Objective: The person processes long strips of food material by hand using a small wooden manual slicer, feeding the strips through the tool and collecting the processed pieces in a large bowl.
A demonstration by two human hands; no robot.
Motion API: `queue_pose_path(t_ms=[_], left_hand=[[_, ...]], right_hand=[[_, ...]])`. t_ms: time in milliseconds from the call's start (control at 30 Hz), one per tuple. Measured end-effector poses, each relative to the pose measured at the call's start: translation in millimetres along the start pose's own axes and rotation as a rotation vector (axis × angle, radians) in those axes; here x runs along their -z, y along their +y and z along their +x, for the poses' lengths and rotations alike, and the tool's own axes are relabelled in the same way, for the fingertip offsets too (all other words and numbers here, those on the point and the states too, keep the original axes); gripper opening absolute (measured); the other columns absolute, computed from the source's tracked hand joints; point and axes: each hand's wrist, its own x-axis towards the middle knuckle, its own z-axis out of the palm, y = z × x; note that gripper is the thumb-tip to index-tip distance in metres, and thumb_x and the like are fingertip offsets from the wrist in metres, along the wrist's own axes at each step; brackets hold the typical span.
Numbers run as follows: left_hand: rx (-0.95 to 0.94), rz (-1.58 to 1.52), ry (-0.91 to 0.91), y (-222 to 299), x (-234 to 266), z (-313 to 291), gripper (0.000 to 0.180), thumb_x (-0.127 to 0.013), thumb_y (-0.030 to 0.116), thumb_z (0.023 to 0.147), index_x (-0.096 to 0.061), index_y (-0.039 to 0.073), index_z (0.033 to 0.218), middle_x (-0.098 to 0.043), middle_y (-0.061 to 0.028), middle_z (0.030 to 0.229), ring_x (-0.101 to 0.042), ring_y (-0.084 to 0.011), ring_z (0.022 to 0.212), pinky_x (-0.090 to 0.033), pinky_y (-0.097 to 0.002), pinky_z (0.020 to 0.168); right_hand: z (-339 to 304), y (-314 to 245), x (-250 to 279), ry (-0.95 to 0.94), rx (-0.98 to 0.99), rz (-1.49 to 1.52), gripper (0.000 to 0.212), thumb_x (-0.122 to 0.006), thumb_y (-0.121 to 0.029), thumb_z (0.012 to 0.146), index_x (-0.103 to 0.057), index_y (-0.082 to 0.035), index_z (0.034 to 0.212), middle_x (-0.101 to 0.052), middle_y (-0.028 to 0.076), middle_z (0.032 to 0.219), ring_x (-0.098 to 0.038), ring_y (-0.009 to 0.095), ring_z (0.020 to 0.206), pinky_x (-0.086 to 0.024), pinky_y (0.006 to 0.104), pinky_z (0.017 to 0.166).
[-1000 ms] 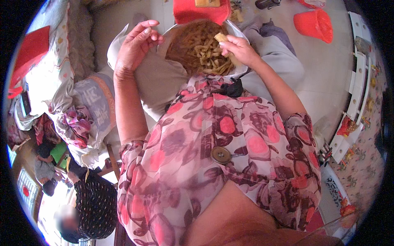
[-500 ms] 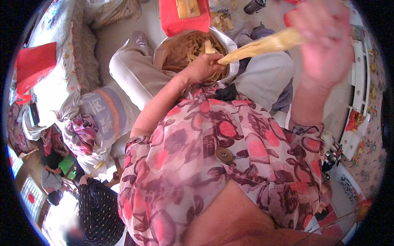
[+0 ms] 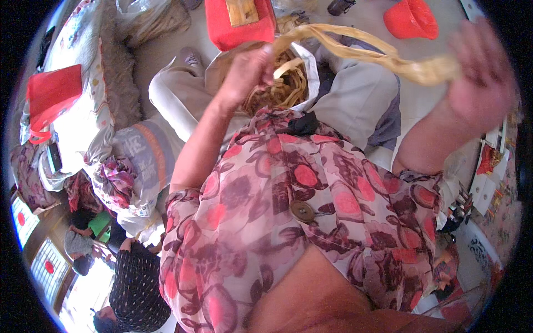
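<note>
A long, pale yellow braid-like length of fibre strips (image 3: 433, 69) stretches slackly between my hands, its strands parted in the middle. My left hand (image 3: 250, 72) is closed around its left end, over a white sack (image 3: 314, 72) between my legs. Inside the sack lie curled yellowish strips (image 3: 294, 86). Raised far to the right, my right hand (image 3: 482, 80) meets the other end near the palm. Motion smears its fingers, so their grip cannot be made out.
Beyond the sack lies a red cloth-like piece (image 3: 222, 28) with a yellowish wooden block (image 3: 242, 12) on it. A red bucket (image 3: 408, 19) and a dark cup (image 3: 340, 6) stand farther right. A stuffed woven bag (image 3: 141, 150) sits left. Other people (image 3: 139, 288) are at lower left.
My right hand has swung outward to the right, and my left hand has moved left and up. The fibre length went from straight and narrow to longer, slack and arched, with its strands parted.
</note>
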Motion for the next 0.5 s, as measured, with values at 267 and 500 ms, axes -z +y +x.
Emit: queue_pose_path(t_ms=[267, 500], left_hand=[[-0.511, -0.584, -0.069, 118.6, 12.8, -74.8, 0.053, -0.038, 0.049, 0.091, -0.035, 0.013, 0.051, -0.025, 0.0063, 0.041, -0.027, -0.0071, 0.035, -0.026, -0.0222, 0.035], [0.029, 0.824, -0.058, -16.5, 11.2, -17.4, 0.031, -0.057, 0.028, 0.086, -0.056, 0.000, 0.100, -0.061, -0.0120, 0.085, -0.060, -0.0180, 0.082, -0.047, -0.0311, 0.071]], right_hand=[[-10.5, 116.8, 9.1, 0.416, -0.289, -0.310, 0.016, -0.051, -0.027, 0.091, -0.052, -0.011, 0.088, -0.043, -0.004, 0.054, -0.037, 0.005, 0.040, -0.030, 0.0194, 0.034], [-34.8, 190.6, 27.1, 0.036, -0.400, -0.472, 0.021, -0.055, -0.022, 0.090, -0.061, -0.002, 0.091, -0.055, -0.003, 0.068, -0.051, 0.004, 0.060, -0.043, 0.0180, 0.056]])
